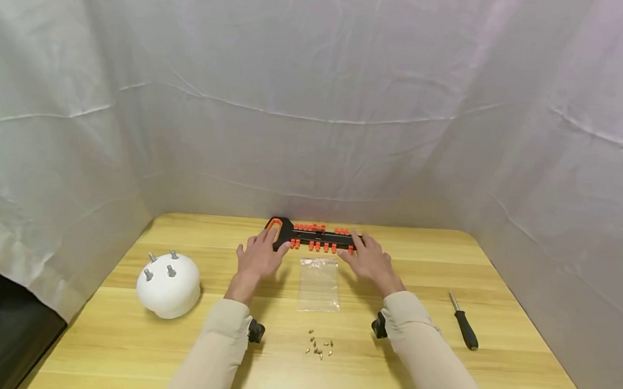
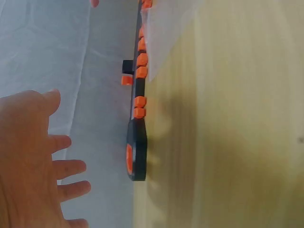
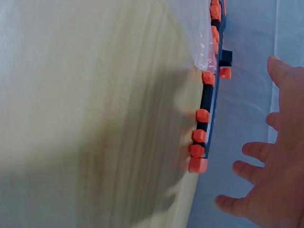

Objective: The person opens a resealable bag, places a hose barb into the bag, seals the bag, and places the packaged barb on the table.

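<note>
Near the far edge of the table lies a black rail [image 1: 317, 236] with orange clips along both sides and an orange-lined handle loop [image 1: 275, 225] at its left end. My left hand [image 1: 259, 258] is over the loop end, fingers spread. Over the other end, my right hand [image 1: 370, 263] has its fingers spread too. In the wrist views, both the left hand [image 2: 26, 161] and the right hand [image 3: 280, 161] appear apart from the rail and hold nothing. A clear plastic zip bag [image 1: 320, 285] lies flat between the forearms, just nearer than the rail.
Several small brass-coloured pieces [image 1: 319, 346] lie scattered near the front middle. A white rounded object [image 1: 168, 290] with metal posts on top stands at the left. At the right lies a black-handled screwdriver [image 1: 464, 326]. Grey curtains [image 1: 314, 131] enclose the table.
</note>
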`<act>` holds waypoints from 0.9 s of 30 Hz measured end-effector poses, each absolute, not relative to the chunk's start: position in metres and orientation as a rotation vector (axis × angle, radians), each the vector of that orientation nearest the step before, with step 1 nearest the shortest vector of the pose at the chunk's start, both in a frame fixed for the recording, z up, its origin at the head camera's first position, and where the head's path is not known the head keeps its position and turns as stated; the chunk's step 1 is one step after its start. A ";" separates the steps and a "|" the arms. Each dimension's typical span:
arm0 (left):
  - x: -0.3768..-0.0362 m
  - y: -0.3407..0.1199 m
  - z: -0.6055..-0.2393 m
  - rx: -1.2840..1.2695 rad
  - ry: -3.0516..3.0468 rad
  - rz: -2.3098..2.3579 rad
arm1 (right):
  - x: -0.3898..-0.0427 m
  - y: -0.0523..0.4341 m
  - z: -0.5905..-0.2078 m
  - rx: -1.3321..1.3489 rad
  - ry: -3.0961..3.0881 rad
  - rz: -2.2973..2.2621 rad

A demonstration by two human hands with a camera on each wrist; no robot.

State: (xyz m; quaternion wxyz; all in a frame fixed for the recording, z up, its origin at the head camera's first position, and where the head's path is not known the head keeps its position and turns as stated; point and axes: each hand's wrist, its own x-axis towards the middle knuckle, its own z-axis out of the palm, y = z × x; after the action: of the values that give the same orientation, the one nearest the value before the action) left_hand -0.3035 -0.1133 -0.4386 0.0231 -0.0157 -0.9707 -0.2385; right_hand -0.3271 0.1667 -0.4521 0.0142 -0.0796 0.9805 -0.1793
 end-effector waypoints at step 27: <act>-0.272 -0.080 -0.471 -0.196 -3.115 -0.873 | -0.315 0.156 -0.477 -0.441 2.969 -0.664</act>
State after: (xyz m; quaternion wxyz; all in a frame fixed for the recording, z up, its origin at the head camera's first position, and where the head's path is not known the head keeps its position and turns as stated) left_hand -0.2716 -0.0800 -0.4708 -0.0495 -0.0604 -0.9600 -0.2690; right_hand -0.3151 0.1558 -0.4772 0.0338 -0.1434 0.9652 -0.2159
